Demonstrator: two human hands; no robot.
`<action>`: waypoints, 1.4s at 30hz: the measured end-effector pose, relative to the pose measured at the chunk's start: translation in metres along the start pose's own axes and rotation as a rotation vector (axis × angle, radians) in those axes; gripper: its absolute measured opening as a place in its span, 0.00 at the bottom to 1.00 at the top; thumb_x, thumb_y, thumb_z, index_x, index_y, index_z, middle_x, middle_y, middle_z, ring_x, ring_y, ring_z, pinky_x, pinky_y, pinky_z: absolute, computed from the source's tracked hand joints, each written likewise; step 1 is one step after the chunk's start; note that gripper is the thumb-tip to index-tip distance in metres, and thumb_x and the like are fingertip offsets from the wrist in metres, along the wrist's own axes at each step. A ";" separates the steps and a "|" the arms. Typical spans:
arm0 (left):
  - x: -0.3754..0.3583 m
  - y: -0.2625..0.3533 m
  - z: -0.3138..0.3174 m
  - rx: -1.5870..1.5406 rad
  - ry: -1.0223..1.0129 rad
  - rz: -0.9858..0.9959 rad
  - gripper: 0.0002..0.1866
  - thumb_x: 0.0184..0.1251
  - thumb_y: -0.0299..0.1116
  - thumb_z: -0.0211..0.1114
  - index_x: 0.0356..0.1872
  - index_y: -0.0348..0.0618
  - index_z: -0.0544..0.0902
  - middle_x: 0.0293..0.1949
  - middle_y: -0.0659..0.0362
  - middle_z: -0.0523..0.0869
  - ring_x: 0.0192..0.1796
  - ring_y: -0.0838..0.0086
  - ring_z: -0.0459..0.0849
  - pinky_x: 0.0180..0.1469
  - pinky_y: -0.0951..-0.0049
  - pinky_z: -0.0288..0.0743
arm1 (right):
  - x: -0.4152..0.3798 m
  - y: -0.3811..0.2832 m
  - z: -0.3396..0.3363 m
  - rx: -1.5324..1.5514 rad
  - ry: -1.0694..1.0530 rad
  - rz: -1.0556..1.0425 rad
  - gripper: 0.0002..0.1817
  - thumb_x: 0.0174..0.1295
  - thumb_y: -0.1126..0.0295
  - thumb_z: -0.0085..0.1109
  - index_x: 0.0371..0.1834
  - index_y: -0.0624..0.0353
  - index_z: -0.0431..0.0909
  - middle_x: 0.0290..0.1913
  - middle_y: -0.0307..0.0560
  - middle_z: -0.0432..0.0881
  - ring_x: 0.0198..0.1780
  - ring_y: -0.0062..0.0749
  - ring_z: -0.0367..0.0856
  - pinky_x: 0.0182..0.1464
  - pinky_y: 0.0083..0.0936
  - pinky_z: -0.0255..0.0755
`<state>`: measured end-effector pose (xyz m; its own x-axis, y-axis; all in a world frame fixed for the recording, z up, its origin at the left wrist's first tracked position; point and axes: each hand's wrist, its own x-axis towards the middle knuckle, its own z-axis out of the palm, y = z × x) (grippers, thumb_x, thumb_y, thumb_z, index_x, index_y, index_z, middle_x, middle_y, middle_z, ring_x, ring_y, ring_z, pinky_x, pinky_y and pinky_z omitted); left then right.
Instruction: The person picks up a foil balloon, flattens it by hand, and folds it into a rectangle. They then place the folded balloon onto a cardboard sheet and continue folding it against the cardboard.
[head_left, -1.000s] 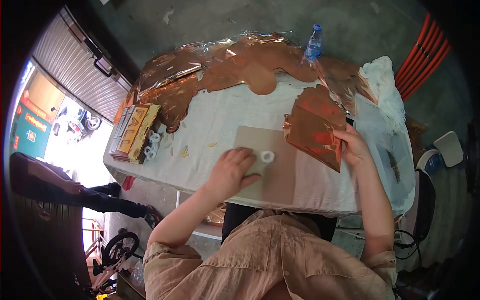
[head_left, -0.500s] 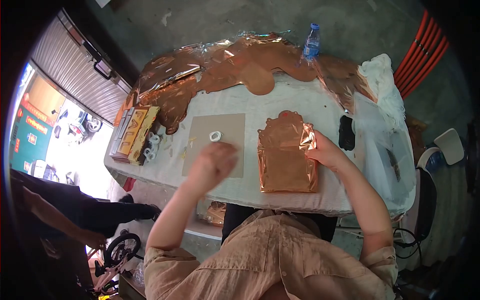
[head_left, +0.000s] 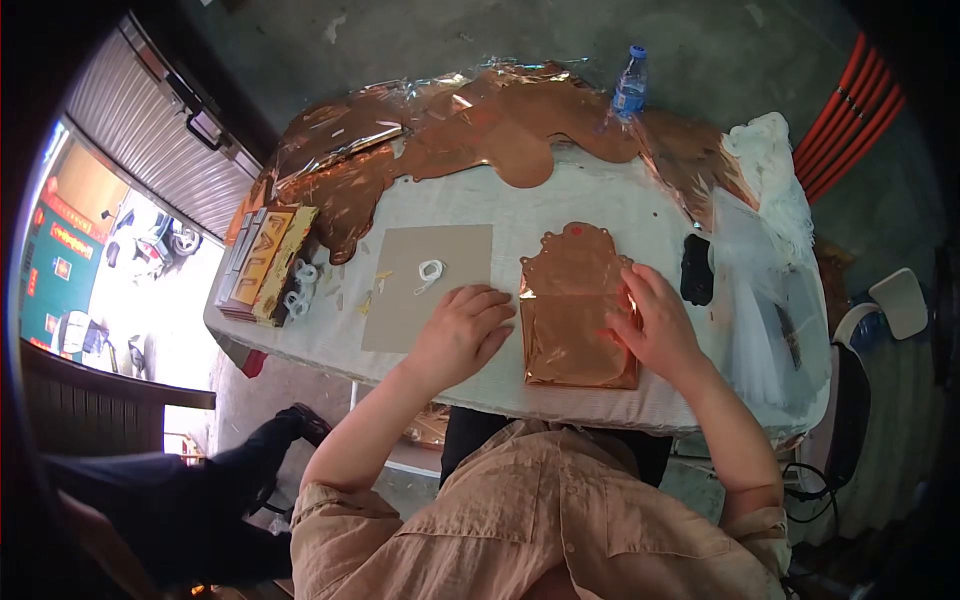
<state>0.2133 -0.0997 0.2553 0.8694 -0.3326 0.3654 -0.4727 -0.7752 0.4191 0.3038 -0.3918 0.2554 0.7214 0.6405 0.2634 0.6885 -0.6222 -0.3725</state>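
Observation:
A stack of copper-coloured foil with a scalloped top and a small red mark lies on the pale cloth of the table. My right hand rests on its right edge, thumb and fingers apart. Between the foil and a grey-brown board is my left hand, fingers bent and slightly spread, holding nothing; it overlaps the board's lower right corner. On the board lies a small coil of white string, with yellowish scraps to its left.
Copper foil balloons line the far edge, with a water bottle beside them. Boxes stand left; a black object and clear plastic bags lie right. A person's dark-clothed legs show at lower left.
My left hand has moved right and down, away from the string coil. My right hand has shifted its fingers on the foil's edge. The other person at lower left has moved.

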 end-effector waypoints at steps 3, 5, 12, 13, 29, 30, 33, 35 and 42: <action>0.003 -0.002 -0.002 0.066 -0.084 0.035 0.17 0.61 0.33 0.66 0.52 0.42 0.82 0.55 0.57 0.82 0.60 0.63 0.77 0.65 0.59 0.67 | -0.009 0.003 0.020 -0.012 -0.053 0.013 0.44 0.63 0.56 0.60 0.75 0.67 0.49 0.72 0.66 0.58 0.70 0.55 0.63 0.69 0.42 0.59; 0.006 -0.003 0.000 0.071 -0.132 0.072 0.18 0.62 0.33 0.66 0.52 0.42 0.82 0.56 0.57 0.81 0.62 0.64 0.75 0.67 0.58 0.65 | -0.011 0.003 0.027 -0.130 -0.146 0.014 0.47 0.66 0.49 0.56 0.76 0.69 0.46 0.77 0.66 0.48 0.78 0.56 0.47 0.77 0.45 0.42; 0.015 -0.009 0.003 0.061 -0.175 0.144 0.18 0.63 0.35 0.63 0.54 0.44 0.81 0.59 0.59 0.79 0.66 0.67 0.71 0.71 0.54 0.60 | -0.009 0.000 0.025 -0.146 -0.180 -0.003 0.47 0.67 0.45 0.52 0.77 0.67 0.45 0.78 0.64 0.44 0.80 0.50 0.38 0.78 0.50 0.30; 0.016 -0.010 0.003 0.039 -0.205 0.143 0.19 0.62 0.35 0.63 0.55 0.45 0.80 0.60 0.59 0.79 0.67 0.67 0.70 0.72 0.54 0.59 | -0.007 -0.002 0.023 -0.160 -0.217 -0.006 0.48 0.66 0.44 0.52 0.77 0.67 0.46 0.78 0.63 0.44 0.81 0.49 0.38 0.78 0.50 0.29; 0.037 -0.022 0.020 -0.221 -0.196 0.025 0.23 0.61 0.29 0.64 0.57 0.41 0.71 0.51 0.51 0.81 0.58 0.55 0.77 0.62 0.58 0.67 | -0.003 0.002 0.019 0.023 -0.249 0.031 0.44 0.69 0.52 0.52 0.79 0.59 0.41 0.79 0.58 0.44 0.81 0.44 0.38 0.78 0.44 0.31; 0.041 -0.016 0.024 -0.263 -0.126 -0.042 0.25 0.60 0.29 0.65 0.58 0.41 0.69 0.50 0.52 0.82 0.55 0.55 0.78 0.60 0.59 0.69 | -0.004 0.006 0.021 0.016 -0.243 0.046 0.44 0.69 0.52 0.52 0.79 0.59 0.41 0.79 0.58 0.44 0.81 0.44 0.38 0.78 0.44 0.31; 0.039 0.001 0.029 -0.323 -0.139 -0.209 0.32 0.57 0.34 0.69 0.61 0.41 0.65 0.55 0.48 0.80 0.58 0.51 0.77 0.60 0.56 0.68 | -0.009 0.022 0.015 0.689 0.030 0.215 0.36 0.69 0.56 0.53 0.74 0.63 0.54 0.75 0.60 0.57 0.78 0.48 0.50 0.77 0.41 0.42; 0.036 0.001 0.034 -0.293 -0.086 -0.268 0.37 0.54 0.33 0.72 0.64 0.40 0.64 0.55 0.46 0.80 0.58 0.48 0.76 0.60 0.56 0.68 | -0.016 0.028 -0.004 0.472 0.099 0.283 0.25 0.66 0.67 0.57 0.65 0.65 0.66 0.64 0.58 0.70 0.69 0.50 0.65 0.69 0.38 0.59; 0.033 0.006 0.034 -0.218 -0.059 -0.218 0.39 0.52 0.33 0.73 0.65 0.40 0.64 0.55 0.46 0.78 0.59 0.49 0.75 0.62 0.57 0.68 | -0.032 0.017 -0.001 0.054 0.068 -0.013 0.20 0.58 0.73 0.59 0.55 0.66 0.75 0.55 0.54 0.73 0.59 0.50 0.71 0.62 0.40 0.66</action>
<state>0.2437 -0.1332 0.2415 0.9576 -0.2063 0.2011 -0.2880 -0.7005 0.6530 0.2926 -0.4236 0.2416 0.7174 0.6150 0.3273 0.6938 -0.5878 -0.4161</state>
